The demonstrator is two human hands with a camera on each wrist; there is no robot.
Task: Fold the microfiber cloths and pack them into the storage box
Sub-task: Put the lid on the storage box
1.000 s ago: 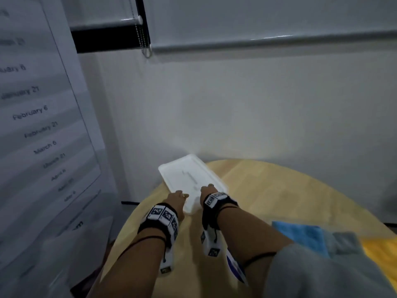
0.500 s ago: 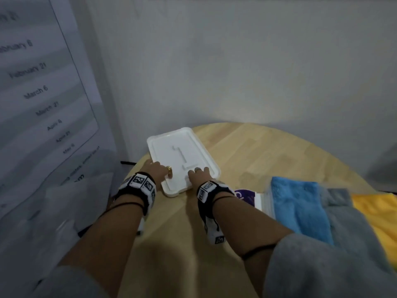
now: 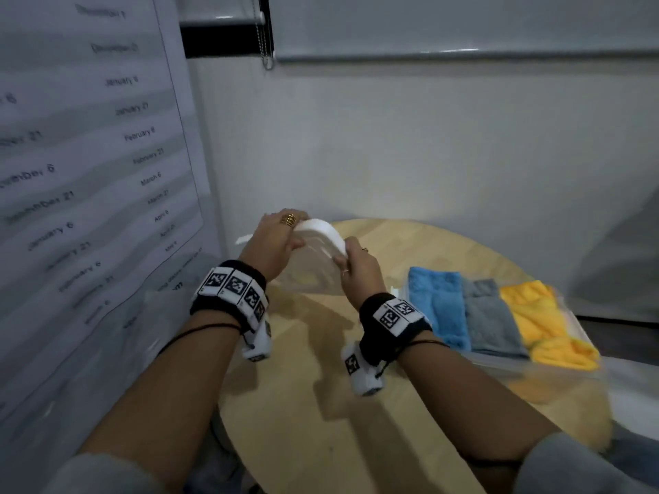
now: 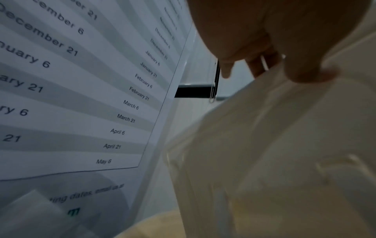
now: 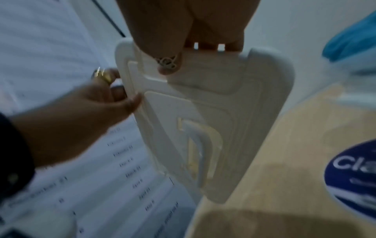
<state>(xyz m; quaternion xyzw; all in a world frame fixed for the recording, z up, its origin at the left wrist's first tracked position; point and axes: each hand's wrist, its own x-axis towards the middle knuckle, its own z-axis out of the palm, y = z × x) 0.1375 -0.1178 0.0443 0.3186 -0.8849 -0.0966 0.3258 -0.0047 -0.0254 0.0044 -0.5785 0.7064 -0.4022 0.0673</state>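
Note:
Both hands hold the white storage-box lid (image 3: 322,237) up off the round wooden table (image 3: 321,404), tilted on edge. My left hand (image 3: 280,235) grips its left rim, thumb on the near face. My right hand (image 3: 354,263) pinches the near short edge. The right wrist view shows the lid (image 5: 213,120) with its moulded handle, my right hand (image 5: 183,48) at its top and the left hand (image 5: 97,103) at its side. In the left wrist view the lid (image 4: 264,145) fills the right half below my left hand (image 4: 284,48). Blue (image 3: 437,304), grey (image 3: 490,315) and yellow (image 3: 538,319) cloths lie side by side in the clear box (image 3: 570,365).
A large printed date poster (image 3: 89,172) stands close on the left, beside the table edge. A grey wall runs behind the table, with a window blind and its bead chain (image 3: 265,48) above. A blue round label (image 5: 354,170) is on the box side.
The lid lay flat on the table with both hands at its near edge; now both hands have lifted and tilted it in the air. The head view has swung upward.

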